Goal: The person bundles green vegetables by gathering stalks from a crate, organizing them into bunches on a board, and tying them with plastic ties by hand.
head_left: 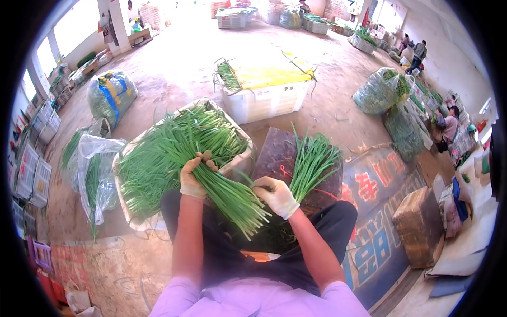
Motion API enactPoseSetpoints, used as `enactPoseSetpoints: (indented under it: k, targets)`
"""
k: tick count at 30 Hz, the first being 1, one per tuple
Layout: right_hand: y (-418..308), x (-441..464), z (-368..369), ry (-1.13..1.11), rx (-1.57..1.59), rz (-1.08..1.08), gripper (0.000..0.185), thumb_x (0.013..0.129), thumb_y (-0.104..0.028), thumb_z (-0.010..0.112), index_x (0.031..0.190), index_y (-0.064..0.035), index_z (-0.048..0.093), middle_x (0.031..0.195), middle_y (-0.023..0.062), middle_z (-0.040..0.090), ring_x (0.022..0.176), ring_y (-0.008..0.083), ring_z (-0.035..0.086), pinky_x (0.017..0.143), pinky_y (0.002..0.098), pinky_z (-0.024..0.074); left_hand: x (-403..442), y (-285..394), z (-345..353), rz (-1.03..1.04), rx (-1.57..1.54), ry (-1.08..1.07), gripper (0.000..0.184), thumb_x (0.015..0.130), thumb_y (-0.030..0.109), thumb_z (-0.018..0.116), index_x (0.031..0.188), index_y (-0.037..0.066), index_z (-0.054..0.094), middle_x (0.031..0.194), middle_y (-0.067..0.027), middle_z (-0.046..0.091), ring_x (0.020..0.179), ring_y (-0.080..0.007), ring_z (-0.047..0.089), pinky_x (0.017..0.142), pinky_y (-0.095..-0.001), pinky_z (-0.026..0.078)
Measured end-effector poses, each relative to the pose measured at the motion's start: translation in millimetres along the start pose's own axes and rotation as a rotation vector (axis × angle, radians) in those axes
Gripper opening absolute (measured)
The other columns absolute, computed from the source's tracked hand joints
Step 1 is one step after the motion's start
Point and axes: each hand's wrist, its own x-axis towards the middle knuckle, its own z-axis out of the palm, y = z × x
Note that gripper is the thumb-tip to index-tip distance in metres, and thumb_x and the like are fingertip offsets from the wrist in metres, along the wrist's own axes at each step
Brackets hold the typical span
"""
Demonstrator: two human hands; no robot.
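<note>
A thick bunch of Chinese chives (pixel 224 193) is gripped in my left hand (pixel 194 177), which wears a glove with dirty fingertips. The pale cut ends point down to the right, over my lap. My gloved right hand (pixel 275 195) is closed in a pinch at the bunch's right side, with a thin green chive strand (pixel 245 178) showing at its fingertips. Right of that hand, a smaller chive bundle (pixel 316 161) lies on a dark board (pixel 274 153) with a red tie (pixel 285 170). On the left, a lined crate (pixel 125 203) is heaped with loose chives (pixel 150 169).
Ahead stands a white crate (pixel 264 105) with a yellow cover. Stuffed plastic bags (pixel 112 98) sit at left, others (pixel 381 95) at right. A brown block (pixel 419 227) is near my right knee. Several people work farther off, one person (pixel 450 127) at right.
</note>
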Motion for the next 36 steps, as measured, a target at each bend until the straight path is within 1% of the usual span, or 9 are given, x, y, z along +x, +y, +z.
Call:
enactPoseSetpoints:
  k: [5, 9, 11, 13, 17, 23, 29, 32, 36]
  targets:
    - [27, -23, -18, 0.235, 0.068, 0.151, 0.019, 0.092, -0.012, 0.064, 0.105, 0.0012, 0.069, 0.088, 0.0058, 0.071, 0.076, 0.0128, 0.064, 0.073, 0.0273, 0.0514, -9, 16, 7, 0.158, 0.007, -0.017, 0.016, 0.09, 0.014, 0.061, 0.106, 0.01, 0.063, 0.095, -0.0024, 0.064, 0.076, -0.0167, 0.055, 0.073, -0.0336, 0.049]
    - [74, -47, -48, -0.317, -0.761, 0.181, 0.025, 0.084, -0.019, 0.067, 0.105, -0.0048, 0.072, 0.097, 0.0174, 0.072, 0.092, 0.034, 0.069, 0.084, 0.0392, 0.0536, -11, 30, 6, 0.204, 0.009, -0.189, 0.02, 0.09, 0.014, 0.062, 0.109, 0.008, 0.06, 0.097, -0.0032, 0.062, 0.077, -0.0157, 0.054, 0.072, -0.0329, 0.046]
    - [74, -57, -48, -0.156, -1.054, 0.263, 0.028, 0.084, -0.022, 0.067, 0.107, -0.0058, 0.072, 0.096, 0.0186, 0.072, 0.094, 0.033, 0.069, 0.085, 0.0397, 0.0536, -11, 30, 8, 0.218, 0.014, -0.244, 0.021, 0.09, 0.014, 0.061, 0.11, 0.007, 0.059, 0.097, -0.0036, 0.061, 0.077, -0.0155, 0.054, 0.072, -0.0326, 0.045]
    - [62, -45, -48, 0.182, -0.824, 0.074, 0.025, 0.086, -0.015, 0.066, 0.109, -0.0058, 0.071, 0.101, 0.0195, 0.072, 0.093, 0.0318, 0.071, 0.08, 0.0366, 0.0546, -14, 27, 8, 0.229, 0.0, -0.288, 0.022, 0.09, 0.013, 0.061, 0.111, 0.007, 0.058, 0.098, -0.0036, 0.059, 0.076, -0.0155, 0.052, 0.071, -0.0323, 0.044]
    - [7, -32, -16, 0.096, -0.245, -0.089, 0.025, 0.088, -0.021, 0.068, 0.106, -0.0047, 0.07, 0.104, 0.018, 0.07, 0.095, 0.0342, 0.068, 0.085, 0.04, 0.0535, -12, 23, 11, 0.219, 0.007, -0.288, 0.023, 0.09, 0.012, 0.062, 0.111, 0.006, 0.057, 0.097, -0.0026, 0.057, 0.075, -0.0152, 0.051, 0.071, -0.032, 0.043]
    - [-12, -13, 29, -0.026, -0.53, -0.354, 0.02, 0.087, -0.02, 0.07, 0.1, -0.0039, 0.069, 0.095, 0.0167, 0.068, 0.089, 0.0356, 0.066, 0.08, 0.041, 0.0526, -12, 18, 13, 0.211, -0.004, -0.331, 0.022, 0.089, 0.011, 0.062, 0.11, 0.006, 0.056, 0.091, -0.0011, 0.053, 0.072, -0.0138, 0.047, 0.069, -0.0311, 0.041]
    - [31, -30, 2, 0.008, -0.487, -0.157, 0.012, 0.084, -0.013, 0.067, 0.092, -0.0037, 0.066, 0.094, 0.0167, 0.069, 0.088, 0.0361, 0.067, 0.079, 0.0416, 0.053, -22, 30, 16, 0.236, -0.019, -0.36, 0.018, 0.088, 0.008, 0.06, 0.105, 0.007, 0.054, 0.083, 0.002, 0.047, 0.066, -0.011, 0.045, 0.063, -0.0279, 0.037]
    - [51, -46, -37, -0.398, -1.009, 0.228, 0.022, 0.083, -0.015, 0.067, 0.104, -0.0091, 0.07, 0.1, 0.0168, 0.071, 0.095, 0.035, 0.068, 0.083, 0.0411, 0.0527, -22, 30, 21, 0.208, -0.035, -0.509, 0.016, 0.088, 0.008, 0.06, 0.095, 0.01, 0.045, 0.08, 0.0032, 0.045, 0.062, -0.0087, 0.046, 0.058, -0.0254, 0.035]
    - [20, -23, -15, 0.079, -0.47, -0.057, 0.032, 0.086, -0.027, 0.07, 0.108, -0.0034, 0.07, 0.103, 0.0167, 0.072, 0.097, 0.0351, 0.067, 0.087, 0.0396, 0.0521, -21, 9, 28, 0.173, -0.114, -0.615, 0.019, 0.088, 0.01, 0.062, 0.091, 0.011, 0.044, 0.079, 0.0031, 0.046, 0.063, -0.0086, 0.048, 0.058, -0.0262, 0.039]
